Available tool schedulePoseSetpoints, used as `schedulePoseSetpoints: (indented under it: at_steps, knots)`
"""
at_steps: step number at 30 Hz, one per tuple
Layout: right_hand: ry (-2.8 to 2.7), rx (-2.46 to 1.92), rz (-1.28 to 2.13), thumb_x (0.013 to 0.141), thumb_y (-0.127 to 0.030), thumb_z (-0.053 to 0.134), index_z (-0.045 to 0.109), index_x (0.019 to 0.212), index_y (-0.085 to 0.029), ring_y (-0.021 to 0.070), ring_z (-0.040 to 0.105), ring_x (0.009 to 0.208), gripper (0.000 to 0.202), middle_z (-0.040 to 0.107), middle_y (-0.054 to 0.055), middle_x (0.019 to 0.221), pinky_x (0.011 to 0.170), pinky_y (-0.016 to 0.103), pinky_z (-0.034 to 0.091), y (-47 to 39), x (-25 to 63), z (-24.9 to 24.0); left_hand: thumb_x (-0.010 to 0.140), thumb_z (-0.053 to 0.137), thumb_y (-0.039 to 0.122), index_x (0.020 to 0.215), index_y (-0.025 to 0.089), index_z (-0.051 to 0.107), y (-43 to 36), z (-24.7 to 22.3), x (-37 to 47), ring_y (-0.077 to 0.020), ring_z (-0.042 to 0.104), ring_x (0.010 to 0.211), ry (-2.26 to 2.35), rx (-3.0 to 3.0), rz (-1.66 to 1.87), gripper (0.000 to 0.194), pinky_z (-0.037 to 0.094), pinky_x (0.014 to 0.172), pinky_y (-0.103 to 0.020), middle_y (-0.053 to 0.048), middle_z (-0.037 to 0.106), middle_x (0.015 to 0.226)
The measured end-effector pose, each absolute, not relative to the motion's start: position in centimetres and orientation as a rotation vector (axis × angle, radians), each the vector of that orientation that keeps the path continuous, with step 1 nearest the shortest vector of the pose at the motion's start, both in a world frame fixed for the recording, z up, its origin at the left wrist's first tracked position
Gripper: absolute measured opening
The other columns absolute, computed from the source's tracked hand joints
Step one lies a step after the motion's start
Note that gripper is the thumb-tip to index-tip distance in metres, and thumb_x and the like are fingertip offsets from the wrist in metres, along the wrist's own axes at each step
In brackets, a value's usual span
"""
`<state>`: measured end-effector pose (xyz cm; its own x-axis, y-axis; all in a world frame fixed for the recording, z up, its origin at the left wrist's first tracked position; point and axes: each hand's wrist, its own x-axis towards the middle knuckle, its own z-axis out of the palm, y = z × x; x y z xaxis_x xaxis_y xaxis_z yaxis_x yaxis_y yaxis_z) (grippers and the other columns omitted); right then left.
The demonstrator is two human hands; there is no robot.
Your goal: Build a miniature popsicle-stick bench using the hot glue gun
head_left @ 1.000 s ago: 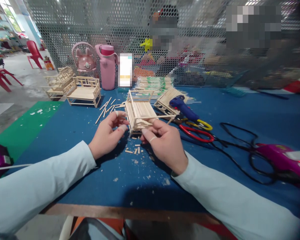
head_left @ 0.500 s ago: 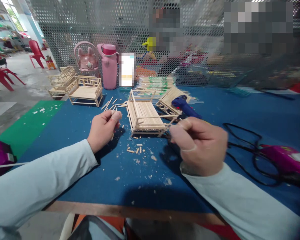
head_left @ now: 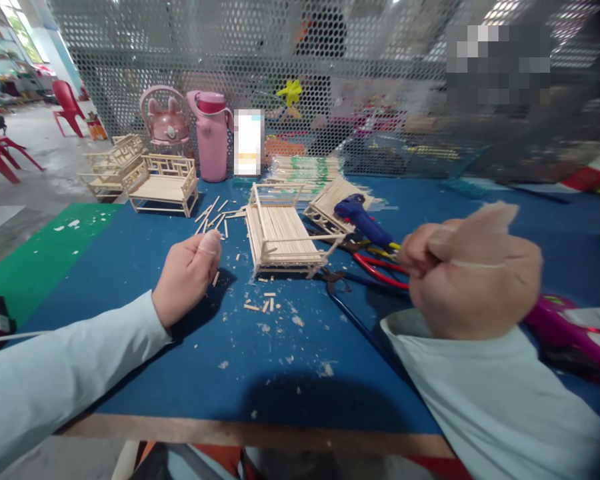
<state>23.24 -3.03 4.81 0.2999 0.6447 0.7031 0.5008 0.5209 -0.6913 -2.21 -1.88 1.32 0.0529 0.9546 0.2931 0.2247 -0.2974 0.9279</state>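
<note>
My left hand [head_left: 189,275] is closed above the blue table, left of a small bed-like frame of thin wooden sticks [head_left: 285,233]; a short stick shows just under its fingers, and what they hold is hidden. My right hand [head_left: 475,270] is raised at the right, fingers curled in and blurred, and I cannot make out anything in them. It is near the handles of red pliers [head_left: 380,272] and the blue glue gun [head_left: 365,220]. Blue-handled cutters [head_left: 350,310] lie between the stick frame and my right sleeve. Loose sticks [head_left: 210,215] lie behind my left hand.
Finished stick benches [head_left: 164,185] stand back left, beside a pink bottle [head_left: 213,137] and a phone [head_left: 249,143]. Bundled sticks [head_left: 305,170] lie by the mesh screen [head_left: 380,73]. A purple device [head_left: 575,333] sits at the right. Small scraps [head_left: 266,305] lie in front.
My right hand has moved right and away from the stick frame, uncovering the pliers and cutters. My left hand has shifted slightly left and down, still closed. The view has turned a little.
</note>
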Motion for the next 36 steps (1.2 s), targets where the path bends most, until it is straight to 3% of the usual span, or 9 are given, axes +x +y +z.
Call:
schedulePoseSetpoints:
  at_steps: [5,9,11,14,18,23,27,31,36]
  knots:
    - [-1.247,-0.848,0.357,0.087,-0.049,0.053,0.029,0.047,-0.020,0.0054,0.028,0.035,0.055,0.027,-0.007,0.042,0.034,0.023,0.020,-2.7,22.3,4.4,0.079,0.057,0.024,0.070,0.016,0.053,-1.9,1.4,-1.6,-0.0077,0.048,0.050,1.132,1.613,1.315,0.013,0.040,0.050,-0.019,0.003,0.054,0.057]
    - [-1.276,-0.878,0.443,0.081,-0.038,0.063,0.049,0.075,-0.022,0.0056,0.037,0.036,0.023,0.047,-0.009,0.053,0.033,0.020,0.028,-2.5,22.2,4.6,0.074,0.061,0.025,0.067,0.017,0.051,-1.9,1.5,-1.4,-0.0075,0.048,0.047,1.127,1.577,1.311,0.015,0.039,0.049,-0.019,0.005,0.053,0.054]
    - [-1.262,-0.927,0.443,0.077,-0.035,0.067,0.048,0.084,-0.023,0.0061,0.038,0.034,0.024,0.051,-0.010,0.055,0.032,0.020,0.030,-2.1,22.8,4.6,0.079,0.056,0.031,0.065,0.018,0.048,-1.7,1.4,-1.5,-0.0079,0.046,0.043,1.182,1.560,1.307,0.021,0.038,0.047,-0.020,0.006,0.050,0.049]
    - [-1.238,-1.033,0.344,0.082,-0.040,0.061,0.045,0.072,-0.022,0.0068,0.037,0.033,0.026,0.047,-0.009,0.048,0.032,0.021,0.028,-1.2,24.1,4.5,0.085,0.048,0.037,0.055,0.019,0.042,-1.3,1.2,-2.0,-0.0072,0.038,0.038,1.319,1.617,1.265,0.036,0.032,0.043,-0.020,0.006,0.042,0.041]
    - [-1.210,-1.239,0.308,0.089,-0.051,0.047,0.032,0.044,-0.020,0.0054,0.034,0.036,0.056,0.036,-0.005,0.040,0.037,0.023,0.027,-0.4,25.5,4.5,0.086,0.045,0.038,0.051,0.019,0.040,-0.8,0.8,-2.1,-0.0068,0.036,0.038,1.381,1.632,1.225,0.041,0.030,0.043,-0.020,0.006,0.040,0.040]
    - [-1.086,-1.155,0.380,0.083,-0.050,0.054,0.037,0.057,-0.023,0.0065,0.028,0.034,0.041,0.032,-0.009,0.042,0.034,0.022,0.025,0.0,26.4,4.9,0.078,0.056,0.035,0.074,0.016,0.057,-1.1,0.6,-1.7,-0.0102,0.054,0.055,1.177,1.558,1.296,0.020,0.043,0.055,-0.021,0.002,0.058,0.061]
    - [-1.191,-1.229,0.335,0.074,-0.039,0.066,0.046,0.079,-0.025,0.0098,0.041,0.039,0.025,0.048,-0.008,0.052,0.039,0.023,0.035,0.3,27.0,4.7,0.084,0.048,0.042,0.058,0.018,0.048,-1.6,0.4,-1.8,-0.0091,0.047,0.046,1.235,1.623,1.222,0.035,0.038,0.051,-0.021,0.003,0.050,0.047]
    - [-1.301,-1.463,0.103,0.087,-0.053,0.041,0.043,0.052,-0.024,0.0119,0.041,0.040,0.046,0.041,-0.003,0.041,0.045,0.027,0.035,0.5,28.4,4.6,0.088,0.037,0.049,0.048,0.020,0.037,-1.3,0.0,-2.0,-0.0079,0.040,0.039,1.271,1.618,1.149,0.049,0.034,0.047,-0.022,0.004,0.041,0.041]
    - [-1.448,-1.609,-0.057,0.083,-0.051,0.045,0.049,0.049,-0.022,0.0143,0.047,0.046,0.045,0.048,-0.001,0.043,0.049,0.027,0.035,1.1,29.3,5.4,0.083,0.048,0.047,0.090,0.017,0.054,-1.0,-0.7,-1.3,-0.0068,0.042,0.042,1.192,1.499,1.183,0.031,0.032,0.042,-0.020,0.005,0.050,0.062]
